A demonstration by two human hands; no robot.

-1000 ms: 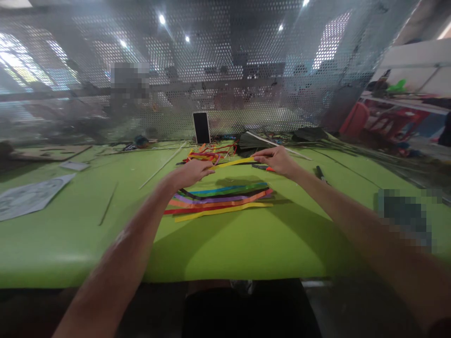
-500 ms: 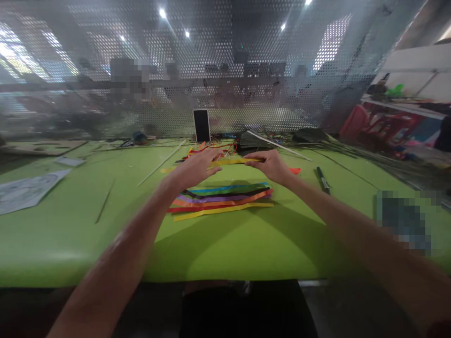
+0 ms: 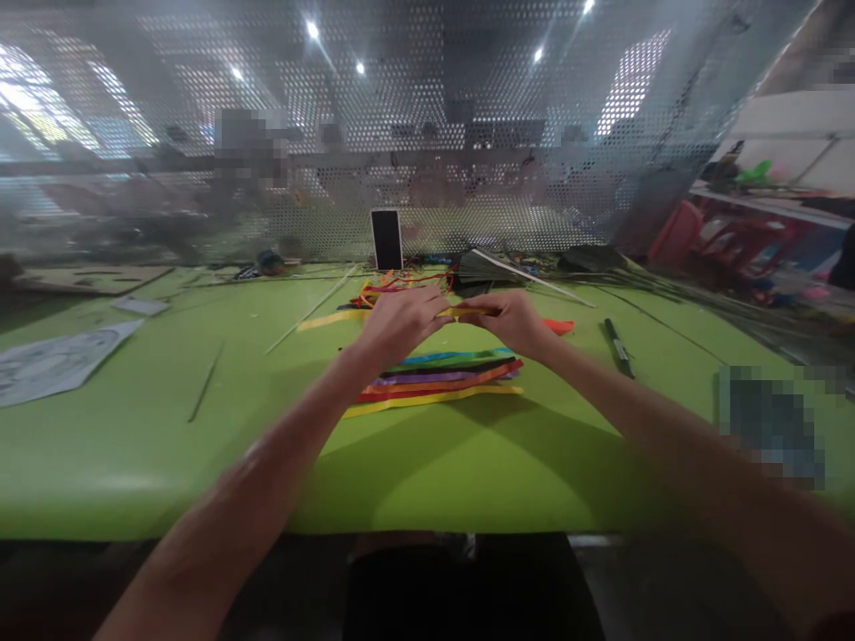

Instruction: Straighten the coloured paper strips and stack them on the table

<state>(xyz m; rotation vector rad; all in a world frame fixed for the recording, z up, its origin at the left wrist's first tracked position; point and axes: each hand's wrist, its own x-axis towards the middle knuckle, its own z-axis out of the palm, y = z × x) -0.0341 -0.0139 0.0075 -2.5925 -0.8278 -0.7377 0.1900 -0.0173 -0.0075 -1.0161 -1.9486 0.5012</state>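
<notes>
Left hand (image 3: 409,319) and right hand (image 3: 511,322) pinch yellow strip (image 3: 327,319) over green table (image 3: 468,476), perforated screen (image 3: 494,196) behind, left forearm (image 3: 287,436) part-hiding coloured strips (image 3: 444,384).

On the green flat table (image 3: 200,481), we find the flat multicoloured strips (image 3: 447,378) side by side at ctr., nearest us. Behind them, we locate the thin yellow strip (image 3: 334,319) in our L hand (image 3: 406,319) and R hand (image 3: 502,317), one end extending past the L hand. Behind the hands: tangled red-and-orange strips (image 3: 411,283), then the black rectangular device (image 3: 386,240), upright before the grey perforated screen (image 3: 508,200). R of the R hand, in order: flat orange piece (image 3: 559,327), adjacent; black cylindrical pen-like tool (image 3: 618,348). Far L: white paper sheet (image 3: 63,361); btwn it and the multicoloured strips, thin dark stick (image 3: 207,383).
</notes>
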